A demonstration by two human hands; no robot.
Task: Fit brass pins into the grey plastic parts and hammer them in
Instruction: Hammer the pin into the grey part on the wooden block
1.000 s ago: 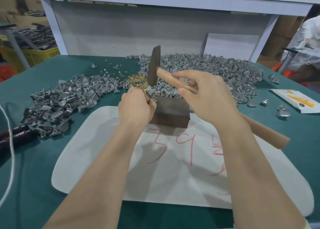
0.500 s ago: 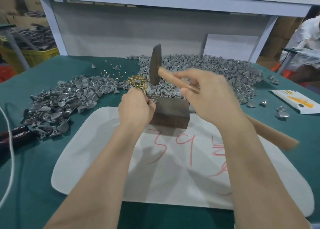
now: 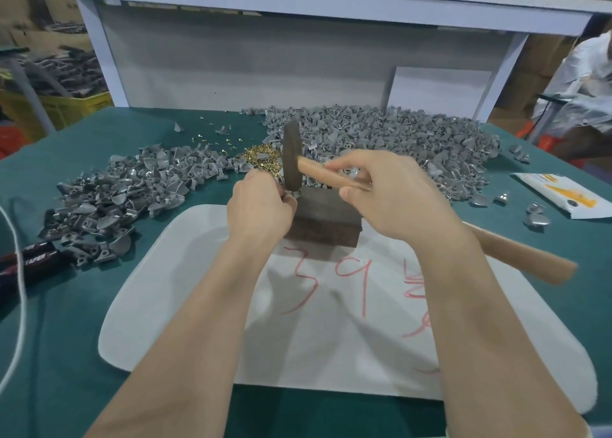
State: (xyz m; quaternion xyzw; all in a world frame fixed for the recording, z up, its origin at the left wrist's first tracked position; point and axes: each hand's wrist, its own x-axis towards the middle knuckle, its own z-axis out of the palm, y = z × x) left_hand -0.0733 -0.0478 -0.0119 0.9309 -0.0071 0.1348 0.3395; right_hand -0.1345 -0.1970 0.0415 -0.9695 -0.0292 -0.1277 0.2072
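A green-covered table (image 3: 66, 354) is overlaid by a white sheet (image 3: 331, 354) marked in red. Grey plastic parts are spread beyond it in two lots: the larger heap (image 3: 414, 139) at the far right and the smaller heap (image 3: 132, 185) to the left. A dark block (image 3: 326, 219) is set on the sheet's far edge. A hammer (image 3: 291, 159) is gripped by the right hand (image 3: 397, 195) high on the handle, its head poised over the block's left corner. The left hand (image 3: 261, 205) is curled at that corner. A grey part (image 3: 294, 192) seems to be pinched there, though it is mostly hidden. Brass pins (image 3: 261, 159) are piled just behind, between the heaps.
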